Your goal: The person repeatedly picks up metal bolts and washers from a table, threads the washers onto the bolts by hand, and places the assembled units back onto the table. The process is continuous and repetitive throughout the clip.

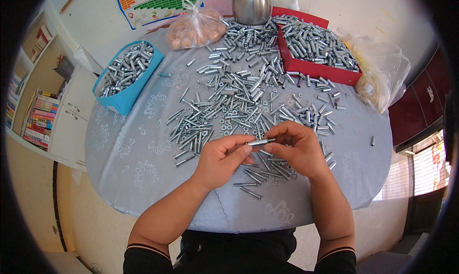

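Between my two hands, just above the near middle of the table, is a silver sleeve anchor bolt (258,142) lying roughly level. The fingertips of my left hand (221,160) pinch its left end. My right hand (300,148) grips the thinner right end between thumb and fingers. Beneath and beyond the hands spreads a loose heap of metal bolts (191,125), sleeves (253,82), nuts and washers (232,115). Several more bolts (251,192) lie close to my wrists.
A blue box (138,89) full of metal sleeves stands at left. At the far right is a red box (318,74) of similar parts, beside a clear plastic bag (382,78). A tied bag (196,32) and a steel pot (251,8) stand behind. A grey cloth covers the round table (138,178).
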Demonstrator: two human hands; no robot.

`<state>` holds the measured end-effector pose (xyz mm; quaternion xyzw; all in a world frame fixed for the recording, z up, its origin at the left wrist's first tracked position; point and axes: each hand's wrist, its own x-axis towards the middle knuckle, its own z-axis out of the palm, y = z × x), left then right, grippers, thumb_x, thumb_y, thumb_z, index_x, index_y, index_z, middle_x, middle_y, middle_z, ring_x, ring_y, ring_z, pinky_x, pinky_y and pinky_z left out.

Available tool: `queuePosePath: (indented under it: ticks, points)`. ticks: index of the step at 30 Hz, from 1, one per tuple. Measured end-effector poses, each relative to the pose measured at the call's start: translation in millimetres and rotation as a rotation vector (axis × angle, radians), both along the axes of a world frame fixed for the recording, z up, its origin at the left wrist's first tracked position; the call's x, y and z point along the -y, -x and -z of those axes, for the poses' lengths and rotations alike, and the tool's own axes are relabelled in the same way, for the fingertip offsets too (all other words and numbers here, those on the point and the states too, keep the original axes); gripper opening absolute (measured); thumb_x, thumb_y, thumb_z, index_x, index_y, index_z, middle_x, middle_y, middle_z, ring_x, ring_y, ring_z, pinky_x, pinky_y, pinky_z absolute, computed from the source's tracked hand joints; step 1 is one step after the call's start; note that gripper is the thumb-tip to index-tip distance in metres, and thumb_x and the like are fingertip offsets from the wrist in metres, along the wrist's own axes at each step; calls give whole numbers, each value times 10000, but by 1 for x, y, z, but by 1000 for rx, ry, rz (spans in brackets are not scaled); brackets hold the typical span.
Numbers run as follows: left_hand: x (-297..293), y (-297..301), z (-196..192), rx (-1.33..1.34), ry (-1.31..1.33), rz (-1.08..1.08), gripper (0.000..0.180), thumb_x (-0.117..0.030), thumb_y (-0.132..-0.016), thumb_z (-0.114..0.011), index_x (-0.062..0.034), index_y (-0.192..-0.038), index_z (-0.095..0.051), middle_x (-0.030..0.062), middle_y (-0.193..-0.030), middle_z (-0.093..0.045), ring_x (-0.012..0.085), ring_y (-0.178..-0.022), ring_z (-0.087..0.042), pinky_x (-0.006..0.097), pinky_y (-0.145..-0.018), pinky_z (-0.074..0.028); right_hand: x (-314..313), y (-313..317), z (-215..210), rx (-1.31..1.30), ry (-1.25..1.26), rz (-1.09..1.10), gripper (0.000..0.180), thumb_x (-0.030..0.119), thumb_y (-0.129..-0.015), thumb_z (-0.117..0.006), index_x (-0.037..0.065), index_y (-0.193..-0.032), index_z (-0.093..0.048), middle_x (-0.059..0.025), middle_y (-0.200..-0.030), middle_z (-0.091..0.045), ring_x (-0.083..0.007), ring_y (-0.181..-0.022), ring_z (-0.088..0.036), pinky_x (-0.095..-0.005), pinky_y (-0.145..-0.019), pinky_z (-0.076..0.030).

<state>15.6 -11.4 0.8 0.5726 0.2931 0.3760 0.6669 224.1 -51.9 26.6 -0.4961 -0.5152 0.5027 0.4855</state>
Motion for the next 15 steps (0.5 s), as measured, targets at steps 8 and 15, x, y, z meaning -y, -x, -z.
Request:
queuePosePath:
  ticks: [8, 15]
  points:
    - [-4, 4, -4, 59, 77, -85, 246, -81, -955, -556, 23, -1174, -595, 131, -981, -700, 126, -765, -656, 253, -698, -546, -6, -19, 2, 514, -247, 222, 173, 16, -786, -709, 36, -957, -689, -57, -837, -653, -172, -760, -638, -293, -672, -512]
    - [-5, 4, -5, 68, 83, -78, 243, -89, -960, -555, 13, -1177, -594, 119, -987, -696, 114, -769, -654, 240, -697, -549, -4, -18, 5, 983, -332, 62, 150, 82, -747, -672, 100, -891, -708, -79, -906, -616, -288, -867, -615, -379, -744, -505]
